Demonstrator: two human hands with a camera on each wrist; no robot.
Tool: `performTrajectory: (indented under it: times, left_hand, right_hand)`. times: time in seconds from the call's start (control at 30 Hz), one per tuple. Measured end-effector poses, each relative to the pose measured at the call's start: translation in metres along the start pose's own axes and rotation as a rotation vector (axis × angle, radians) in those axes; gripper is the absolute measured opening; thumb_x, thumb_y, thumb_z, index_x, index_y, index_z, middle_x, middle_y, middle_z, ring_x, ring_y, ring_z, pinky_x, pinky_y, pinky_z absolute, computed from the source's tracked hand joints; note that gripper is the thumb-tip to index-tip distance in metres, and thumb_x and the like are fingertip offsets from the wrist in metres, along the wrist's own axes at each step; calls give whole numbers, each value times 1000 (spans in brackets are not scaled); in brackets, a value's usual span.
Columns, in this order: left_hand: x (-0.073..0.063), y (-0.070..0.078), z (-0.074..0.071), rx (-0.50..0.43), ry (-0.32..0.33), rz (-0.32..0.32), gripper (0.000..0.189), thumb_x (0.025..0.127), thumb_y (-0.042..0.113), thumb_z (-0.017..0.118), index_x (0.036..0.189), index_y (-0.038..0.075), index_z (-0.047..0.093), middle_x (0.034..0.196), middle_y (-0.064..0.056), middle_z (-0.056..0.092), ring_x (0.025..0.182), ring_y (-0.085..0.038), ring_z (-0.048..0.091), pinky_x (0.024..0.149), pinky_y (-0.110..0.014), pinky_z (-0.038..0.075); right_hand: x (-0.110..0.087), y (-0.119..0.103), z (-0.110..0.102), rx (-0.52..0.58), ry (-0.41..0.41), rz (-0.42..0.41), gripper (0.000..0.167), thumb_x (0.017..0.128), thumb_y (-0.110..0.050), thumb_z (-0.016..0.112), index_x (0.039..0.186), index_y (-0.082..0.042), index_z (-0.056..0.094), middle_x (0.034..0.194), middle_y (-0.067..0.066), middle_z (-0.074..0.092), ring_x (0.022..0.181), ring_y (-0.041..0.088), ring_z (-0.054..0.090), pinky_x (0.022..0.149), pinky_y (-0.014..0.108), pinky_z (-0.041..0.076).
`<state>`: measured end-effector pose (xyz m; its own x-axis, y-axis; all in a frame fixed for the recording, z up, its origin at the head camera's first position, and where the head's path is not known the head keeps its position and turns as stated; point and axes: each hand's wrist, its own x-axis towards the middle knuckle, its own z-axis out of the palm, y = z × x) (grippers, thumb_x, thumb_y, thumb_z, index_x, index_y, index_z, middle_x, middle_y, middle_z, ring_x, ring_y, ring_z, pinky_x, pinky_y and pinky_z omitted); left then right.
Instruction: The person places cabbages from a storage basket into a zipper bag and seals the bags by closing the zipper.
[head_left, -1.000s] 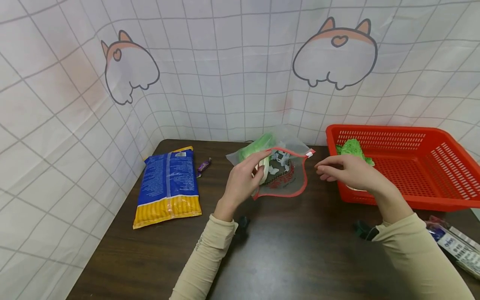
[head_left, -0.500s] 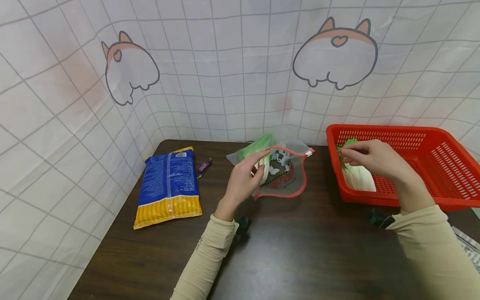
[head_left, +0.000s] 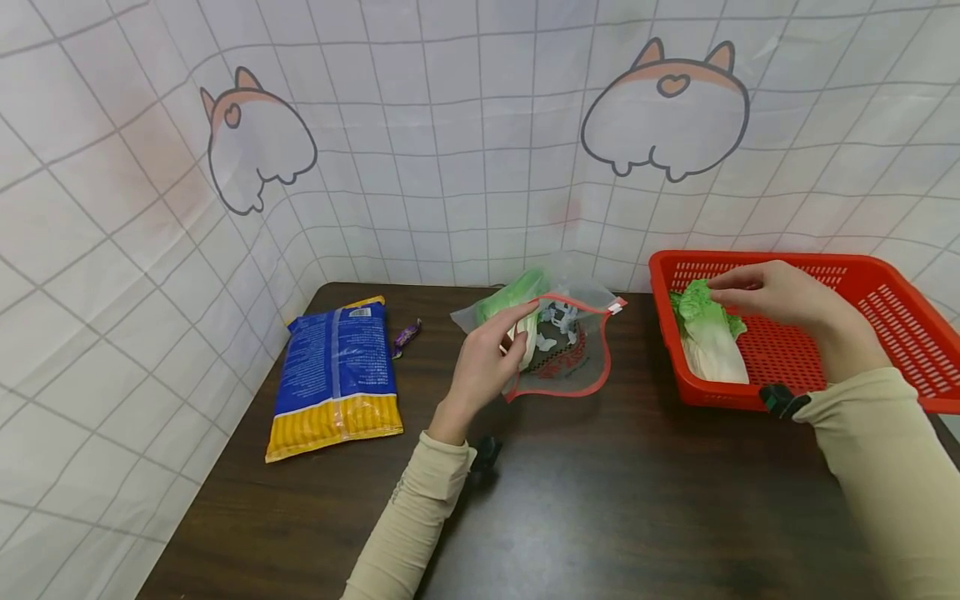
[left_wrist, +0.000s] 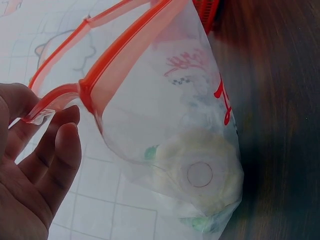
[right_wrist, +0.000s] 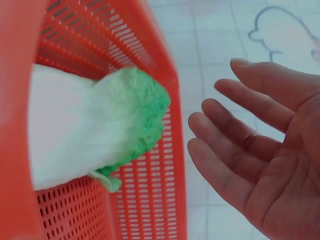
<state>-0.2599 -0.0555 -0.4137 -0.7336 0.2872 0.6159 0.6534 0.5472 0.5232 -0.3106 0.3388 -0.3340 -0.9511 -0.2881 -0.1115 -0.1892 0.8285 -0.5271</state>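
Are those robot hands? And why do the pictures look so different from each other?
No, they belong to a person. The wide picture comes from a camera on the person's head, looking down. The closer ones come from cameras on each wrist. On the table are a blue packet, something like a candy, a clear bag with a cabbage inside, and a red basket with a second cabbage. The left hand pinches the bag's red edge. The right hand is by the basket, holding nothing.

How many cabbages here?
2: one cabbage in the red basket, another cabbage in the clear zip bag, partly behind the left hand. The right hand hides part of the basket.
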Motion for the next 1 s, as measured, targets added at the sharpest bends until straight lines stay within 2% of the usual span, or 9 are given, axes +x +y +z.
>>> performTrajectory:
  times: [0.07, 0.23, 0.47, 0.77, 1.0]
  left_hand:
    - [0, 0, 0, 3, 2, 0, 43, 95, 3, 55, 136, 15, 60, 128, -1, 62, 63, -8, 54, 53, -23, 42]
    - [0, 1, 0, 5, 5, 3, 42, 95, 3, 55, 136, 15, 60, 127, -1, 63, 64, -8, 55, 53, -23, 42]
    - [0, 0, 1, 2, 8, 8, 42, 95, 3, 54, 135, 13, 60, 127, -1, 63, 63, -8, 55, 53, -23, 42]
    - [0, -1, 2, 1, 10, 9, 44, 95, 2, 54, 136, 16, 59, 127, 0, 63, 64, -7, 54, 53, -23, 42]
    - [0, -1, 2, -1, 5, 7, 43, 95, 2, 54, 136, 14, 60, 126, 0, 63, 62, -7, 54, 52, -23, 41]
  right_hand:
    - [2, 5, -2, 28, -8, 9, 57, 96, -44, 59, 135, -2, 58, 123, 23, 62, 99, 32, 64, 90, 57, 46]
    - [8, 17, -7, 63, -43, 45, 61, 96, -46, 59, 138, -3, 54, 135, 26, 53, 116, 41, 51, 92, 60, 43]
    - [14, 30, -17, 115, -96, 77, 73, 93, -54, 58, 142, -2, 48, 140, 27, 47, 118, 43, 52, 96, 59, 43]
    - [23, 46, -22, 296, -162, 125, 71, 96, -44, 59, 148, 0, 38, 148, 25, 37, 128, 42, 45, 98, 48, 46]
    - [23, 56, -21, 340, -200, 107, 66, 99, -35, 58, 150, 1, 34, 150, 26, 34, 131, 43, 41, 97, 48, 47]
